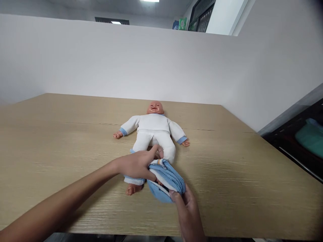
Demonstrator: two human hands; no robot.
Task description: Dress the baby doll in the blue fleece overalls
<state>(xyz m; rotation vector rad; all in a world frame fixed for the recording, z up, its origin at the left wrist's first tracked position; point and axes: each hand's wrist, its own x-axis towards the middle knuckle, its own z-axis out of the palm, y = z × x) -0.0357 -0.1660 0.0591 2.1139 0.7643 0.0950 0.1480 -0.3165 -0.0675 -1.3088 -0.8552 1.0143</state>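
A baby doll [153, 122] in a white suit with blue cuffs lies on its back on the wooden table, head away from me. Small blue and white trousers [168, 178] are gathered in folds around its lower leg on the right; the other leg has a blue and white cuff above the bare foot [133, 189]. My left hand [140, 164] grips the upper edge of the bunched cloth, its fingers reaching between the doll's legs. With thumb and fingers, my right hand [187, 208] pinches the lower right side of the folds. The doll's right-side foot is mostly hidden in the cloth.
The wooden table [239, 174] runs back to a white wall [126, 60]. At the right, beyond the table edge, stands a dark frame with green cloth [310, 137] in it. A green package [182, 24] is visible above the wall.
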